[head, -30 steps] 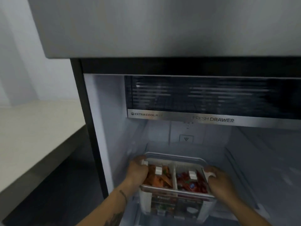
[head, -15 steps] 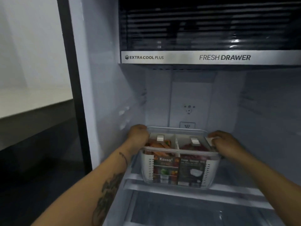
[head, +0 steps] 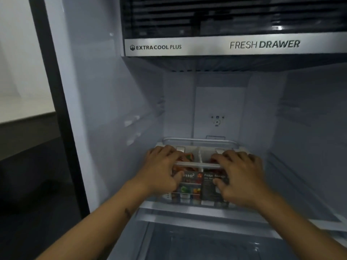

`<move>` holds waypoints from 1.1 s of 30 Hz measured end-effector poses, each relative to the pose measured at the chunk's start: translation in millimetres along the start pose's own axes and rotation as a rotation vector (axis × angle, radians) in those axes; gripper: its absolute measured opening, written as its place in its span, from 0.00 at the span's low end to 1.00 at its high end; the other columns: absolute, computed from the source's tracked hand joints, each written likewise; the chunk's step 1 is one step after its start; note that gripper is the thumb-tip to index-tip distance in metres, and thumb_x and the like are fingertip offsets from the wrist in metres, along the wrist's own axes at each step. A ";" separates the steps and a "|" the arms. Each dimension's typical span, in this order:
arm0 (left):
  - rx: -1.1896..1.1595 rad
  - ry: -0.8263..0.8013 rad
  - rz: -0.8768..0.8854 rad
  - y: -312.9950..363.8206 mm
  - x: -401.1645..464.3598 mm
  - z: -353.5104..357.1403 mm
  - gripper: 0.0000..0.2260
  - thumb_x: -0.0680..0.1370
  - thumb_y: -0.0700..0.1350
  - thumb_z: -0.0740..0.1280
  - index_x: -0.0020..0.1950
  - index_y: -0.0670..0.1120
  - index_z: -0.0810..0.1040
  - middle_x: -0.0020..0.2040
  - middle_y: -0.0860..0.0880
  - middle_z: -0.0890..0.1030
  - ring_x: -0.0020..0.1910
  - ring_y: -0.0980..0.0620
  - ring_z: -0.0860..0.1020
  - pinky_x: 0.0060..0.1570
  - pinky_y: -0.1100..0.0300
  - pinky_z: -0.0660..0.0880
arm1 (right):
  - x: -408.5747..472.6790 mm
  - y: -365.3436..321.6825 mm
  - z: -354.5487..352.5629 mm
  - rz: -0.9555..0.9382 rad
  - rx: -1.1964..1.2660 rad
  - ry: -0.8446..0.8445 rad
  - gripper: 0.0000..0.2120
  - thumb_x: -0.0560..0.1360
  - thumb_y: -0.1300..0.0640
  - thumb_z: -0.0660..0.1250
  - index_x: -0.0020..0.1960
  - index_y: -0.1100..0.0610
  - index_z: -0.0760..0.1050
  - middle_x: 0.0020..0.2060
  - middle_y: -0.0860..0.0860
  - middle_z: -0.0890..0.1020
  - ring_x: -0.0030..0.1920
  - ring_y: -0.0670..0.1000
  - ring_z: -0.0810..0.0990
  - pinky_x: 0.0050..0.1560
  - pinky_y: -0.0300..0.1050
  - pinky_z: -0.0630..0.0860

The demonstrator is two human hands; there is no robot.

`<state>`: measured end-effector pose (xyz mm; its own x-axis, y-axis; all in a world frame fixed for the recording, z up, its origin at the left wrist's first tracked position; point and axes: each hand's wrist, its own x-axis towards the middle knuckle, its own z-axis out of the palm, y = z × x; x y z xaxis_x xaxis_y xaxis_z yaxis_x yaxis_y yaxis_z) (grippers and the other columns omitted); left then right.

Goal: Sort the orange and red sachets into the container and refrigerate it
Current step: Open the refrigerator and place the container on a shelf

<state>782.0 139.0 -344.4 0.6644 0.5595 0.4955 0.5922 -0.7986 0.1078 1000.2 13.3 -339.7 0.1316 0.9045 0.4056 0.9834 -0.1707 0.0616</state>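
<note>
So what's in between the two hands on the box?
In the head view, between the left hand and right hand shows the container's white middle divider, with its printed label below.

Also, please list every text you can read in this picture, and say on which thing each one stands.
"EXTRA COOL PLUS": drawer trim strip, left end.
"FRESH DRAWER": same strip, right.
"Fridge Storage": container label, right half, slightly blurred.
"...ssa": label's left half, start hidden by the left hand.
Smaller label lines: unreadable.
</note>
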 end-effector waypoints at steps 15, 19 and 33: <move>0.019 -0.103 -0.090 -46.6 89.2 37.9 0.28 0.67 0.61 0.61 0.66 0.55 0.73 0.62 0.50 0.75 0.62 0.44 0.72 0.65 0.53 0.67 | 96.3 20.3 49.0 0.065 0.007 -0.002 0.32 0.73 0.39 0.65 0.75 0.41 0.62 0.68 0.50 0.71 0.67 0.58 0.68 0.68 0.57 0.60; 0.010 -0.084 -0.077 -50.5 93.3 42.1 0.26 0.67 0.59 0.62 0.65 0.54 0.74 0.60 0.50 0.75 0.60 0.45 0.73 0.64 0.51 0.67 | 103.8 22.0 52.0 0.068 -0.015 -0.015 0.32 0.73 0.39 0.65 0.75 0.41 0.61 0.69 0.50 0.71 0.68 0.59 0.67 0.67 0.56 0.60; -0.082 -0.672 -0.158 3.0 85.4 -64.9 0.36 0.75 0.43 0.67 0.80 0.51 0.54 0.79 0.47 0.55 0.74 0.44 0.63 0.69 0.58 0.65 | 73.0 10.7 -71.8 0.062 0.333 -0.445 0.38 0.77 0.43 0.66 0.80 0.42 0.50 0.80 0.49 0.55 0.78 0.56 0.58 0.75 0.52 0.60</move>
<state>810.9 170.0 -245.8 0.7270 0.6653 -0.1697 0.6863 -0.6956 0.2125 1011.3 49.5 -243.9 0.1591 0.9868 -0.0291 0.9490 -0.1610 -0.2710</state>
